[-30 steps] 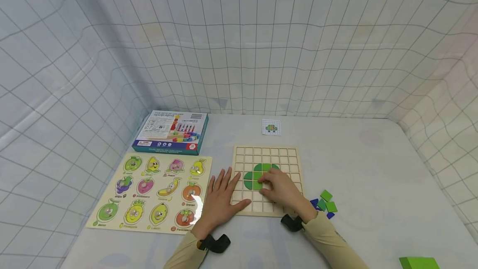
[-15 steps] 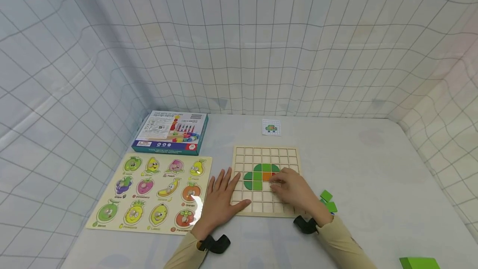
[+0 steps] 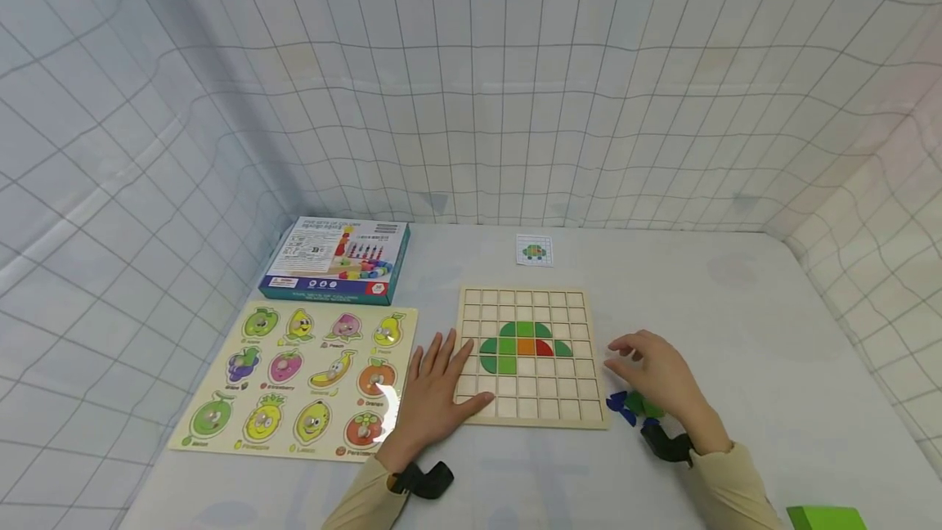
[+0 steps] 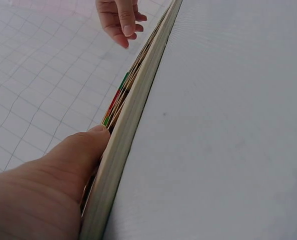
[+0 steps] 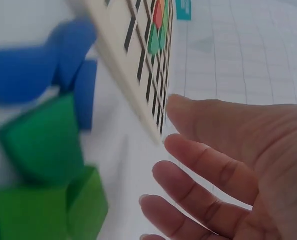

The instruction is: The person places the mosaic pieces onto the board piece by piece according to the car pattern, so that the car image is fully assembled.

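In the head view a wooden grid board (image 3: 526,409) lies flat at the middle of the table. My left hand (image 3: 434,399) spreads its fingers over the board's left edge, the thumb on the lower left cells. Light green squares (image 3: 507,365), dark green rounded pieces (image 3: 562,348), an orange square (image 3: 526,347) and a red rounded piece (image 3: 544,348) sit in its cells. To the right of the board hovers my right hand (image 3: 655,370), fingers loosely bent, nothing between them. Below it lie loose blue pieces (image 3: 618,401) and green pieces (image 5: 46,142), partly covered by the hand.
A small pattern card (image 3: 534,251) lies behind the board. On the left are a fruit puzzle board (image 3: 294,383) and, behind it, a toy box (image 3: 338,260). A bright green block (image 3: 826,518) shows at the lower right edge. Gridded white cloth (image 3: 515,105) hangs around the table.
My right hand has moved right from the middle of the board to above the loose pieces. The orange, red and right-hand dark green pieces now show uncovered. My left hand stays put.
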Demonstrator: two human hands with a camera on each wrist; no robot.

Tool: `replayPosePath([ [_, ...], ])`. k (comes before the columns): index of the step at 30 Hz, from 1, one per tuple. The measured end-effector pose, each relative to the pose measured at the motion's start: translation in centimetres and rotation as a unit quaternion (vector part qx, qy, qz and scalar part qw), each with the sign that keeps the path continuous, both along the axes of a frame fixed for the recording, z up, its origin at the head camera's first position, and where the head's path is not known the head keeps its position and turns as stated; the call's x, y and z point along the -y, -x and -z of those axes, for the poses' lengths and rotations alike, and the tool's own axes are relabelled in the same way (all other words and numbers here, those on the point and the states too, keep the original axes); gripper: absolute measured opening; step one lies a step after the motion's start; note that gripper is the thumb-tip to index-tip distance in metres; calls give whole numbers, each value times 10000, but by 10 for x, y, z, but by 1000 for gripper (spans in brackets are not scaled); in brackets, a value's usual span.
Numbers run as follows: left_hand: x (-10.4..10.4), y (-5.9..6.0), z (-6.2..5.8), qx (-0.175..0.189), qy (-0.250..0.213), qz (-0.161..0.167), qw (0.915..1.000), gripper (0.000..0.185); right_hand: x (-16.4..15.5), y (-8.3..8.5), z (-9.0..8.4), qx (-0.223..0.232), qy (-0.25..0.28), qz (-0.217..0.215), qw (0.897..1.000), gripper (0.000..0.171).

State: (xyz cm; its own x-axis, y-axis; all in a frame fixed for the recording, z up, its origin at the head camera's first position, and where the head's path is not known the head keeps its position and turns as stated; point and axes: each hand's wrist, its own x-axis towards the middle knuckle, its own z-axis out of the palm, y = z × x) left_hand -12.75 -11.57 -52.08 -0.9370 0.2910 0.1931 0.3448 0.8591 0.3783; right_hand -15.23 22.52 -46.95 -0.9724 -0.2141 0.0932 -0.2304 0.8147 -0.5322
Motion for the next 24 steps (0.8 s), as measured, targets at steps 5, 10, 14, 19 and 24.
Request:
replayPosePath([
  [5,0,0,-1,17,5,-13,10000,84,-19,-6,3,339,-36,260,9991,34],
  [10,0,0,-1,30,66,-8,10000,84,-30,-11,8,761,31,331,9965,46],
  [14,0,0,0,12,48,3,10000,85,-34,-13,11,934,96,368,9949,46],
  [19,0,0,-1,-12,2,20,10000,84,-37,-15,12,1101,245,496,9924,36],
  [24,0,-1,0,7,-4,6,10000,84,-38,-15,11,1283,336,615,9893,32],
])
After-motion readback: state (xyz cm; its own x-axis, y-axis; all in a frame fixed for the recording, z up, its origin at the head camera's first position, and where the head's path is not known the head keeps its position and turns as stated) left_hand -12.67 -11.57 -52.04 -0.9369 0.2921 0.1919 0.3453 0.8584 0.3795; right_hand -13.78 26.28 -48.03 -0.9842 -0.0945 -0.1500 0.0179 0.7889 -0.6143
